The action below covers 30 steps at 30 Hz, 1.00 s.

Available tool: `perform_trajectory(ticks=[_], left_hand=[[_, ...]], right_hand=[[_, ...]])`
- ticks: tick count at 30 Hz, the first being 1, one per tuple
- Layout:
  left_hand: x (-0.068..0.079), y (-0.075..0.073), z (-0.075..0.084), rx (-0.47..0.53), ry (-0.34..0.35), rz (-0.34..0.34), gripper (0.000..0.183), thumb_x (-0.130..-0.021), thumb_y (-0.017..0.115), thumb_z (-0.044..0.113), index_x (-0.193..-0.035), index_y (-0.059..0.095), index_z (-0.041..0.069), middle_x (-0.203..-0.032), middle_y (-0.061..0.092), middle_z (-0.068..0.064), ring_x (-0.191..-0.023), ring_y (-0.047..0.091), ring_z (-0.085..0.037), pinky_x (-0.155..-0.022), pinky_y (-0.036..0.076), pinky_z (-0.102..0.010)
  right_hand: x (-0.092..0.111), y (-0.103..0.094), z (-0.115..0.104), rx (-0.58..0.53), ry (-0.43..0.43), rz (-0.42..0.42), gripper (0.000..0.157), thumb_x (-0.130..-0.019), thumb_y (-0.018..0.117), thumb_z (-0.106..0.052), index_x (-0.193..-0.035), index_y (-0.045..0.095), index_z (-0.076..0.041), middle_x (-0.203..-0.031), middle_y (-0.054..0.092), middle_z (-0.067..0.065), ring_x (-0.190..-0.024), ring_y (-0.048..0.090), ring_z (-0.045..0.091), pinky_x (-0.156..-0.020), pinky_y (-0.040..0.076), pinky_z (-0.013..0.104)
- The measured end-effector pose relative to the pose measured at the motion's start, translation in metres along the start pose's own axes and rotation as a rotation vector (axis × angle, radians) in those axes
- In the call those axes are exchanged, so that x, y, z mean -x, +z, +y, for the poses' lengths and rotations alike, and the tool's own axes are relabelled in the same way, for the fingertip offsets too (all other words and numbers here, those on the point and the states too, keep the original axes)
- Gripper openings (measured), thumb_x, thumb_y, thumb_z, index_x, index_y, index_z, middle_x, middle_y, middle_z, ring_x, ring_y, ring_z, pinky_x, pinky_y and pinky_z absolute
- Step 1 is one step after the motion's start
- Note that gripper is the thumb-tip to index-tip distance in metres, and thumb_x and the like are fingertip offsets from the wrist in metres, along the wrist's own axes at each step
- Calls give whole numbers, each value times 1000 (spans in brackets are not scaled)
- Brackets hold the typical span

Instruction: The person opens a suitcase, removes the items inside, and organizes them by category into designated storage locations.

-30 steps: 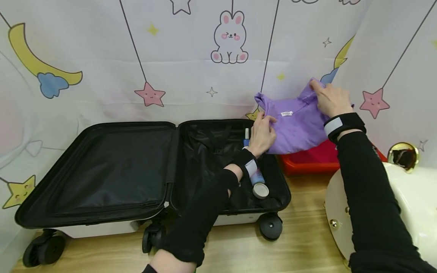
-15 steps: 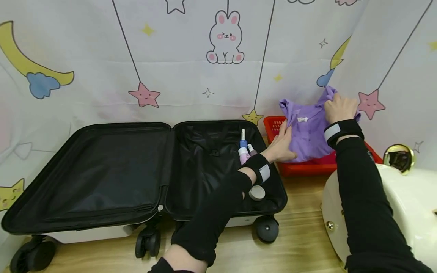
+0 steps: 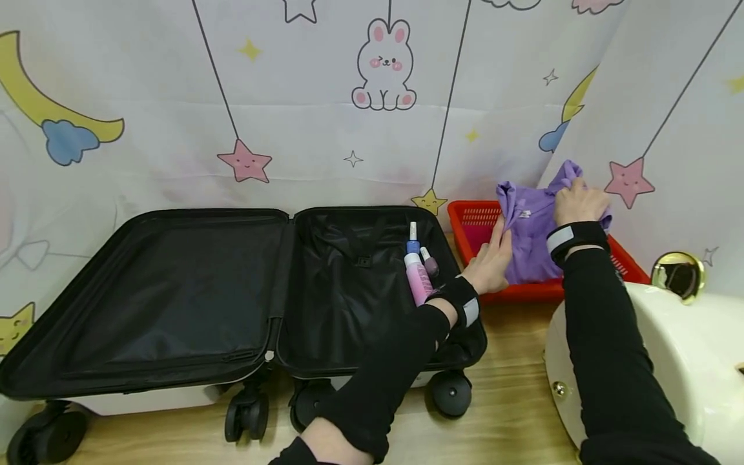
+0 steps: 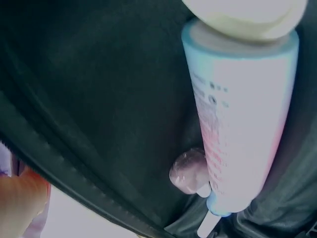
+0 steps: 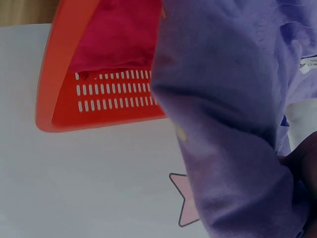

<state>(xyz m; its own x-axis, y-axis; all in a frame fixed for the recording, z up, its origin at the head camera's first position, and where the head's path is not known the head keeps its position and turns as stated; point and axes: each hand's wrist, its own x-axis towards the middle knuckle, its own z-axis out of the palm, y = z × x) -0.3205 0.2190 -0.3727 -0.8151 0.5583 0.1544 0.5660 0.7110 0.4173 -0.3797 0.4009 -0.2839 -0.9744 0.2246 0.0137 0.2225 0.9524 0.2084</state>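
Note:
A purple shirt with a small white label at its neck hangs between both hands, over the red basket. My right hand pinches its right shoulder. At the opposite shoulder, my left hand pinches the cloth. The right wrist view shows the purple shirt close up, with red cloth lying in the basket beneath. Below my left wrist, in the suitcase, lie a pink bottle, a small purple bottle and a round white jar.
An open black-lined suitcase on wheels lies left of the basket, its left half flat. A white rounded stool-like piece stands at the right, a gold round knob behind it. A printed curtain hangs at the back.
Both hands have carried the purple shirt right and down, from beside the suitcase to over the red basket. The bottles in the suitcase show more, and the view has shifted slightly.

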Motion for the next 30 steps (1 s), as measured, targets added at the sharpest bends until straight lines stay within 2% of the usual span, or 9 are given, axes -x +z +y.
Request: perform_trajectory(ticks=[4,6,8,11,13,15,19,22,30], left_hand=[[3,3,3,-10,-30,12,96,-82,79,15,-157,20,11,-170,-3,-4,-110,64,-23,-68,58,-26],[5,3,4,-52,-51,2,90,-85,76,19,-157,23,12,-170,1,-4,-120,59,-23,-79,59,-26],[6,2,5,-101,-79,-27,85,-87,72,26,-157,25,14,-171,1,-4,-138,46,-25,-99,53,-29],[6,-4,3,-149,-117,-79,81,-91,66,36,-159,26,15,-171,-4,-2,-157,14,-28,-123,29,-37],[4,-11,-2,-128,-146,-112,79,-95,62,40,-160,24,16,-171,-12,2,-159,-6,-26,-128,16,-42],[1,-19,-9,-89,-172,-132,77,-98,56,40,-162,21,16,-170,-18,4,-158,-16,-24,-129,8,-45],[2,-40,-27,-34,-221,-146,71,-103,48,39,-163,17,17,-169,-21,5,-157,-22,-22,-129,2,-45],[9,-58,-40,-19,-238,-137,69,-105,44,37,-163,14,16,-170,-18,2,-157,-20,-25,-129,0,-46],[33,-103,-64,-40,-217,-150,66,-107,38,37,-163,10,15,-170,-20,-3,-157,-22,-29,-128,-2,-50]], right_hand=[[1,4,2,-14,29,1,35,-96,43,-7,-124,57,7,-129,40,34,-96,54,58,-70,45,52],[3,7,1,-17,35,-10,36,-97,42,-7,-126,56,9,-129,40,35,-100,54,60,-74,47,56],[5,9,-1,-17,60,-40,37,-98,40,-5,-128,54,12,-128,41,39,-104,53,62,-81,48,62],[10,10,-6,17,138,-90,40,-95,44,-4,-128,50,18,-127,39,46,-107,50,66,-86,50,67],[11,8,-9,37,185,-98,43,-93,45,-5,-129,46,20,-132,35,49,-112,48,68,-89,50,69],[12,4,-11,32,204,-78,49,-93,48,-8,-133,43,19,-140,29,50,-116,45,70,-93,47,71],[10,-9,-15,-39,142,-19,52,-98,42,-10,-143,34,15,-150,18,49,-128,32,74,-103,33,79],[10,-19,-20,-57,90,4,52,-99,40,-8,-145,32,15,-150,19,48,-131,29,73,-106,28,80],[12,-45,-43,-119,9,36,68,-94,54,-22,-149,30,11,-152,22,43,-133,29,69,-107,23,81]])
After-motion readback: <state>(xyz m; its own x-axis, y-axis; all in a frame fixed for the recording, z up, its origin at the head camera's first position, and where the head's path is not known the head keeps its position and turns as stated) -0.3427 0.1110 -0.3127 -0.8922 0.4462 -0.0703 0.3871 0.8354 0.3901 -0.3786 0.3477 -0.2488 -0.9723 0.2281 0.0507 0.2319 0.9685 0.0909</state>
